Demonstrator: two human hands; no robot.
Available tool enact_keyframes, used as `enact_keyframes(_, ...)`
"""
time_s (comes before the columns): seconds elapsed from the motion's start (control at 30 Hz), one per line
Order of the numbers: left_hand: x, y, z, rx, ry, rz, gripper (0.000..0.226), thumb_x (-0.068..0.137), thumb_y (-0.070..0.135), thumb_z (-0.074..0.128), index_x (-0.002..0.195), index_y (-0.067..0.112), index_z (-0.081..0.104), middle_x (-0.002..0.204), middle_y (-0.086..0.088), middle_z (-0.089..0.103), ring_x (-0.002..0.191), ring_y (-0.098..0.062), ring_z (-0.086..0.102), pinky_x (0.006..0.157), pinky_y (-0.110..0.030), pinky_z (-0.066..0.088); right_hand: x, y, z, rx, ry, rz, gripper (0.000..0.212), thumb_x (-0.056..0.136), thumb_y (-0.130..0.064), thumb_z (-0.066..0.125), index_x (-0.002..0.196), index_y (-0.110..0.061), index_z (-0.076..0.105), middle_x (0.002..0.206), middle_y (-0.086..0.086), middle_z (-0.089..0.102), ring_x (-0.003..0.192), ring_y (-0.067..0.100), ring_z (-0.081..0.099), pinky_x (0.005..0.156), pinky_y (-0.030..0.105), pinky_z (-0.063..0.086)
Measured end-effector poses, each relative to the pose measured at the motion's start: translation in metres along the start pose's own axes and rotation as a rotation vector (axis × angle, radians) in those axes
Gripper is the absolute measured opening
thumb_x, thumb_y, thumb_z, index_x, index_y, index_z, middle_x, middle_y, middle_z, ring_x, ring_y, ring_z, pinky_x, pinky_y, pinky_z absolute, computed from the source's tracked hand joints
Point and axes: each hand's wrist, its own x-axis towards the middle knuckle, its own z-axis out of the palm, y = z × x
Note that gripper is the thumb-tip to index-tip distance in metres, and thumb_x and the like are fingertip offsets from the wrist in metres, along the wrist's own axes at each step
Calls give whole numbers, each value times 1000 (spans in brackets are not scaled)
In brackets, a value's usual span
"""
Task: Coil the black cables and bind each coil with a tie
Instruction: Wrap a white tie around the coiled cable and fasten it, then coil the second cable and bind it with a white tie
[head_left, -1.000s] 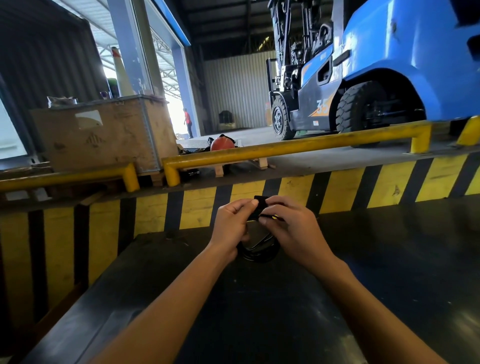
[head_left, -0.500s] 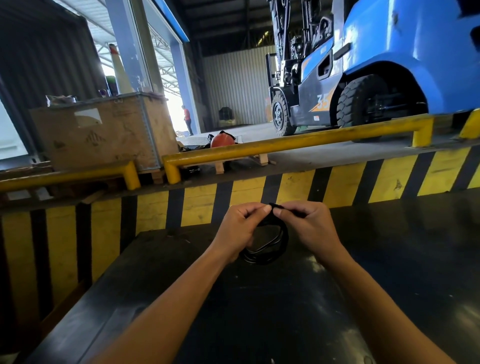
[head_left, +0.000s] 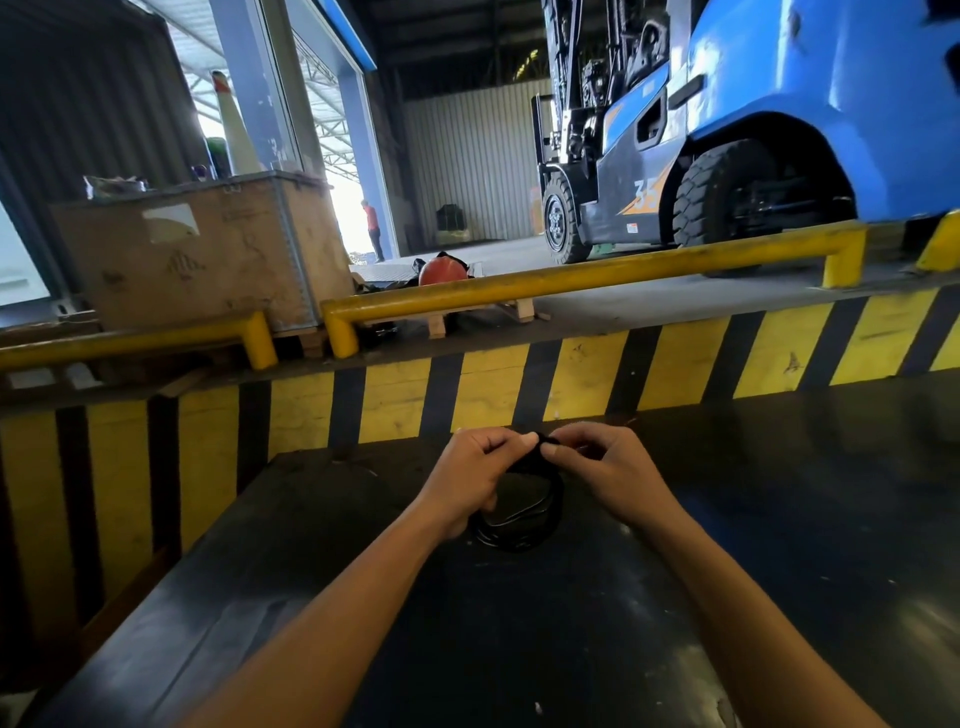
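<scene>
A small coil of black cable (head_left: 524, 522) hangs upright between both hands just above the black table (head_left: 519, 649). My left hand (head_left: 470, 480) grips the coil's left side and pinches its top. My right hand (head_left: 602, 470) pinches the same top spot from the right, thumb and forefinger closed on something black there; whether that is a tie or the cable itself is too dark to tell. The lower loop of the coil shows below the hands.
A yellow-and-black striped wall (head_left: 493, 389) rises behind the table. Yellow guard rails (head_left: 571, 278) run along its top. A blue forklift (head_left: 727, 145) stands beyond at right, a wooden crate (head_left: 202, 254) at left, a red helmet (head_left: 441, 270) between them.
My right hand has shifted from covering the coil to pinching its top beside my left thumb. The coil's loop now hangs in plain sight below the hands.
</scene>
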Motion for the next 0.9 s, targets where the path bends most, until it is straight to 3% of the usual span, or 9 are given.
enact_keyframes(0.07,0,-6,1,20,-26,-27,22,91,34,60,82,20,74,52,9,57,37,-3,39,35,-18,30,-3,-1,-1,-5,-73,-22,9,86,-17,65,91,-22,69,84,-4,69,80,4,64,68,15,51)
enact_keyframes(0.17,-3,-15,2,-53,-35,-67,14,87,31,66,93,21,72,64,6,66,44,-4,50,41,-18,40,-9,4,1,3,15,-28,9,85,-14,65,90,-18,71,81,-5,70,78,3,65,65,13,51)
enact_keyframes(0.27,-11,-31,1,-139,-110,-136,33,79,20,73,111,25,64,93,1,73,80,-12,69,73,-30,58,-18,15,4,148,185,93,9,86,-17,65,88,-23,72,79,-4,71,76,2,66,60,14,51)
enact_keyframes(0.37,-21,-54,2,-327,-87,-306,43,80,6,69,120,18,59,110,-12,68,99,-24,68,90,-46,53,-34,30,6,282,256,267,10,86,-18,65,83,-26,70,75,-6,70,67,-1,64,54,11,48)
enact_keyframes(0.5,-33,-82,9,-509,-10,-430,44,81,4,68,124,14,58,110,-9,67,87,-17,69,78,-39,56,-67,71,16,345,123,579,10,87,-19,64,92,-13,71,85,7,70,73,14,64,61,23,51)
enact_keyframes(0.6,-43,-99,18,-381,-3,-488,43,79,14,73,120,18,60,112,-8,65,79,-14,67,70,-32,55,-96,107,22,334,41,821,16,90,-19,60,93,-6,69,79,7,64,65,16,59,56,23,47)
enact_keyframes(0.73,-58,-124,23,-157,31,-562,46,77,20,77,119,20,59,94,-8,67,66,-11,65,59,-23,52,-143,159,23,-116,-220,934,13,87,-15,65,88,-3,68,68,4,58,57,12,53,51,18,44)
enact_keyframes(0.83,-70,-141,24,26,18,-605,49,77,23,78,122,14,59,91,-8,68,65,-10,66,58,-22,51,-181,184,30,-381,-430,1015,20,83,-30,69,83,-11,70,73,1,59,61,8,53,57,18,43)
enact_keyframes(0.9,-75,-150,25,75,10,-622,51,78,21,77,123,10,58,89,-9,68,59,-9,65,61,-24,53,-193,188,32,-446,-450,1029,23,82,-39,68,82,-16,69,71,-4,58,60,2,51,48,13,37)
